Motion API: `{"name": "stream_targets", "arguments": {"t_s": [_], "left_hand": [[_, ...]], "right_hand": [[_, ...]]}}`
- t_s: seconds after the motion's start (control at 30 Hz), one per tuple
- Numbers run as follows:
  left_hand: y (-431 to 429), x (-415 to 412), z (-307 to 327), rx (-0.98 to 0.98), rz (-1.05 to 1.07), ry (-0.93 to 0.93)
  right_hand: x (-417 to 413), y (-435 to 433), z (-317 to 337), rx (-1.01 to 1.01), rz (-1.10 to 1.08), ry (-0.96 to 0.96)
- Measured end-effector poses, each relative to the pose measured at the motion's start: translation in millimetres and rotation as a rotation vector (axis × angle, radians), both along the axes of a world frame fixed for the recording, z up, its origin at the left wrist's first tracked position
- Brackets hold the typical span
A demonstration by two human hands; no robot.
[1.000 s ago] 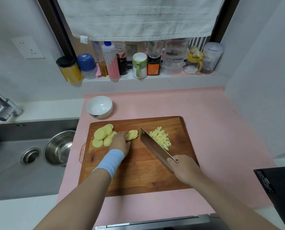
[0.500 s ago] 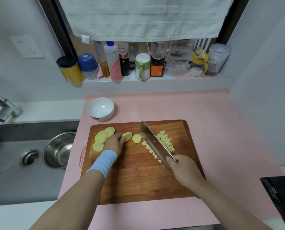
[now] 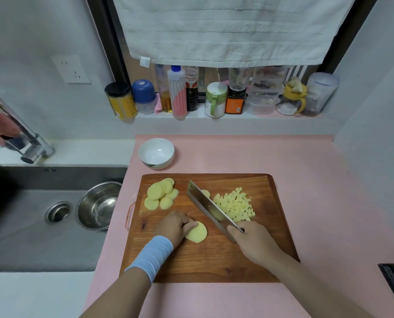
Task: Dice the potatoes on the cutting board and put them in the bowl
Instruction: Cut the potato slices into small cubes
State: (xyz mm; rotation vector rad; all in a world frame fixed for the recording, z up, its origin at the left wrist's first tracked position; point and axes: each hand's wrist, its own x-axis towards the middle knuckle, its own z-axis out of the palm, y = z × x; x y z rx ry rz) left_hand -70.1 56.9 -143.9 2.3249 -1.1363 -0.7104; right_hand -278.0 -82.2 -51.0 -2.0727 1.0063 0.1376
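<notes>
Two heaps share the cutting board: round potato slices at ten o'clock, waiting their turn, and the dice at two o'clock, set clear of the cutting spot. The left hand, fingers curled, pins a single slice flat near the board's middle, knuckles tucked, I'd guess to spare the fingertips. The right hand is wrapped round the handle of the cleaver, whose blade leans against the dice at one o'clock from that slice. The bowl sits empty on the bench at eleven o'clock, just off the board, handy for loading.
</notes>
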Motion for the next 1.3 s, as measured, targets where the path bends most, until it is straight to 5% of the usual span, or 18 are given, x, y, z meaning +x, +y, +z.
{"name": "stream_targets", "arguments": {"t_s": [0.17, 0.47, 0.63, 1.0, 1.3], "left_hand": [[0.9, -6.7, -3.7, -0.147, 0.022, -0.114], [-12.4, -3.5, 1.2, -0.066, 0.190, -0.123], [-38.0, -6.2, 7.3, -0.118, 0.381, 0.077], [15.2, -10.2, -13.3, -0.242, -0.292, -0.287], [30.9, -38.5, -32.2, -0.498, -0.329, -0.505]], "right_hand": [[-4.4, 7.2, -5.5, -0.009, 0.010, 0.013], [-12.4, 1.9, -1.5, -0.040, -0.040, -0.002], [-17.6, -1.2, -1.0, -0.049, -0.049, -0.003], [-19.7, -2.2, -0.9, -0.042, 0.018, -0.004], [-14.8, 9.3, -3.0, -0.287, 0.292, 0.019]]}}
